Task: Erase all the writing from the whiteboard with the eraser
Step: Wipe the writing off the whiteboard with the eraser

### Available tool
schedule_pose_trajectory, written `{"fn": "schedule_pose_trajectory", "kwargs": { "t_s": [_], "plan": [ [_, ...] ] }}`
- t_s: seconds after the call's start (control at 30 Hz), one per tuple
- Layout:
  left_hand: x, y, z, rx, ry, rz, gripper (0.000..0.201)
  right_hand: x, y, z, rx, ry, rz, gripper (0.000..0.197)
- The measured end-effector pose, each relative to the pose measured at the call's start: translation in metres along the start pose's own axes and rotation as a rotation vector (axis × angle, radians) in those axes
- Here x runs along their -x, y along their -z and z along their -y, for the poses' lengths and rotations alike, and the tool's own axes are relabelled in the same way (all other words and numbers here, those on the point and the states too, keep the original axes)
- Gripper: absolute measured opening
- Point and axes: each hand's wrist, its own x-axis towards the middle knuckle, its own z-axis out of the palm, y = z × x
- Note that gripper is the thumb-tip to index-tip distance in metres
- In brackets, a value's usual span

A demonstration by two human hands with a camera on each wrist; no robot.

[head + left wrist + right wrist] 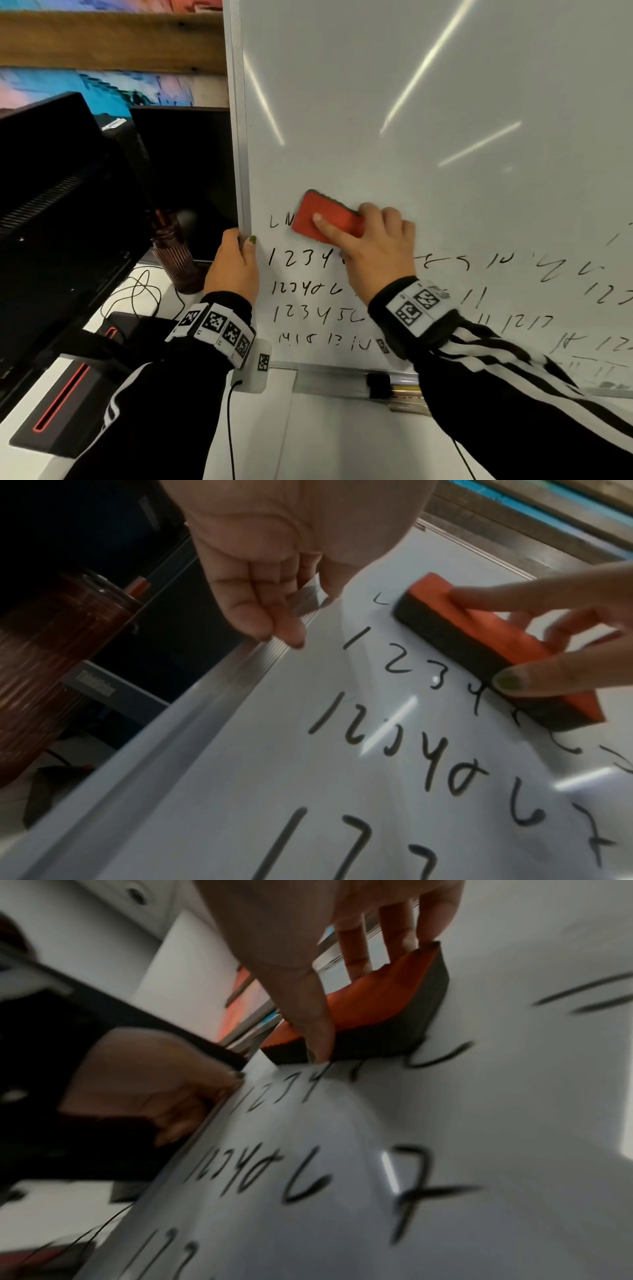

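Observation:
The whiteboard (428, 102) stands upright before me, blank above and covered in rows of black handwritten numbers (301, 258) low down. My right hand (373, 246) grips a red eraser with a black felt pad (325, 217), thumb below and fingers above, pressing it flat on the board over the top line of writing near the left edge. In the left wrist view the eraser (479, 631) lies just above the "1234" row (404, 664). My left hand (234, 263) holds the board's aluminium left frame (241, 154), thumb on the front, fingers behind.
Dark monitors (51, 205) and a brown ribbed bottle (178, 253) stand left of the board on a white desk (342, 445). A black box with a red slot (58, 404) and cables lie there. The board's tray (342, 380) holds a marker.

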Motion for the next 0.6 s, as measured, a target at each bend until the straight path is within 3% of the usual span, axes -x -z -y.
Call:
{"fn": "schedule_pose_trajectory", "kwargs": {
  "t_s": [0.13,0.27,0.37,0.6],
  "plan": [
    [-0.001,0.001,0.001,-0.02,0.009,-0.015,0.023,0.003,-0.006,0.019,-0.03,0.105,0.056,0.064],
    [0.0,0.002,-0.001,-0.045,0.021,-0.009,0.021,0.014,0.0,-0.01,0.028,0.021,0.008,0.075],
    [0.001,0.002,-0.002,-0.076,0.028,-0.019,0.023,0.018,0.004,-0.018,0.048,-0.04,-0.041,0.071],
    [0.003,0.001,-0.001,-0.07,0.019,-0.027,0.022,-0.012,-0.01,0.026,-0.006,0.065,-0.006,0.062]
  ]
}}
